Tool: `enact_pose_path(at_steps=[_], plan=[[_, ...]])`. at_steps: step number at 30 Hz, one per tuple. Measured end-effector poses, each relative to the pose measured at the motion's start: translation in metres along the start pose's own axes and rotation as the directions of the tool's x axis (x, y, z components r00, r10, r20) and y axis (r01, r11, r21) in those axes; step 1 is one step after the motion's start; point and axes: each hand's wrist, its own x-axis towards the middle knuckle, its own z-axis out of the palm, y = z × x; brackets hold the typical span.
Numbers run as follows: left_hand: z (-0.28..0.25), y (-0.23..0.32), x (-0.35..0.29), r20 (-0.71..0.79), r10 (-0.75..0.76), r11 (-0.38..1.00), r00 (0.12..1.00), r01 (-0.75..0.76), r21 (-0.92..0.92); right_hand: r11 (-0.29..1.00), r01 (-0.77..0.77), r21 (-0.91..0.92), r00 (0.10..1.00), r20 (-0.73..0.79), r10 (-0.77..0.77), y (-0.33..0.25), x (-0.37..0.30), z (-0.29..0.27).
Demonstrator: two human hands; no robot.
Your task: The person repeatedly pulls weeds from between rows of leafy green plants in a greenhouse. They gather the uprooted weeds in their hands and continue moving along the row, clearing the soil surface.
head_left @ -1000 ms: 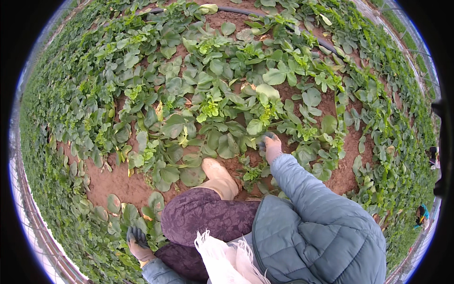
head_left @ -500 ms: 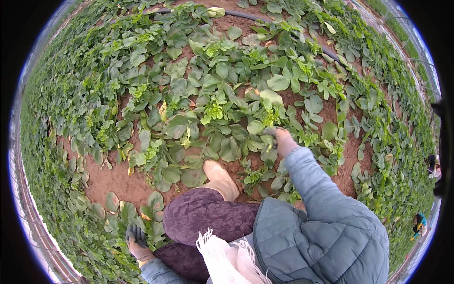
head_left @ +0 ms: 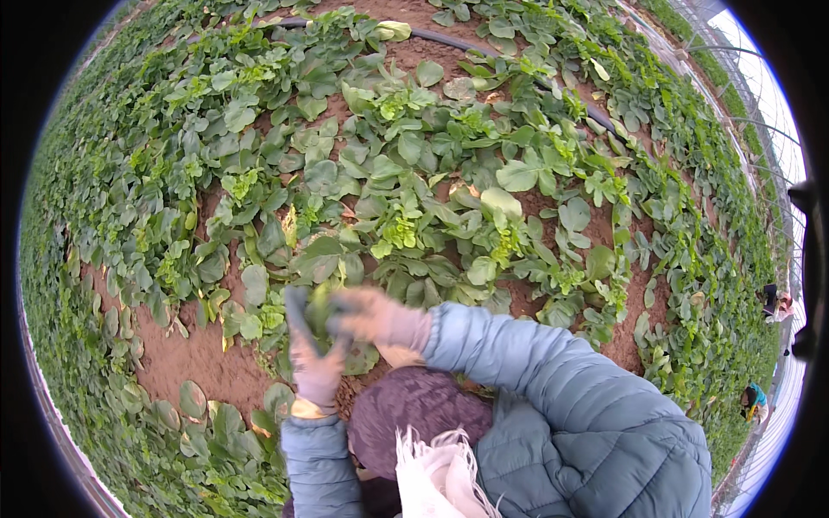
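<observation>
Far left: dense green foliage (head_left: 112,216), running up to the curved rim of the view; next to it, a patch of reddish-brown soil (head_left: 194,354). Item, my left hand (head_left: 316,363), dark-fingered glove, raised from low on the left to the plants before my knee; thumb and fingers spread in a wide V, blurred, with no firm hold that I can make out. Item, one blurred green piece (head_left: 319,304), kind uncertain, between my two hands and seen against the leaves; whether it is loose or still part of a plant, I cannot tell. Item, my right hand (head_left: 370,316), likewise gloved, brought across from the plants farther right, fingertips pointing left toward the green piece; how tightly they close, or on what, the blur hides. Effect of the change: two hands lately well apart now share one spot, so the work is two-handed. Centre: my purple patterned knee (head_left: 419,410), below the right wrist; a white fringed scarf (head_left: 439,475) hanging beneath; a dark hose (head_left: 453,41) across the soil beyond. Right: my quilted blue-grey jacket (head_left: 604,414); at the far edge, a person in teal (head_left: 756,399), small among the plants
</observation>
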Motion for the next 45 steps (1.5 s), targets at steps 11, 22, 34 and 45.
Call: enact_pose_path(at_steps=[11,22,34,45], plan=[[-0.031,-0.074,-0.042,-0.134,-0.701,0.666,0.701,0.574,-0.476,0.633,-0.483,-0.605,0.823,-0.561,0.092,0.045,0.064,-0.270],[-0.046,-0.067,-0.030,-0.176,-0.724,0.675,0.667,0.631,-0.381,0.225,-0.792,-0.567,0.609,-0.715,0.344,0.123,0.087,-0.340],[-0.009,-0.067,0.005,0.267,-0.659,0.315,0.703,0.581,-0.751,0.861,0.318,-0.396,0.936,-0.013,-0.352,0.045,0.041,-0.110],[0.022,-0.102,0.011,0.168,-0.769,0.113,0.617,0.389,-0.914,0.839,0.309,-0.448,0.951,0.142,-0.274,0.049,0.028,-0.090]])
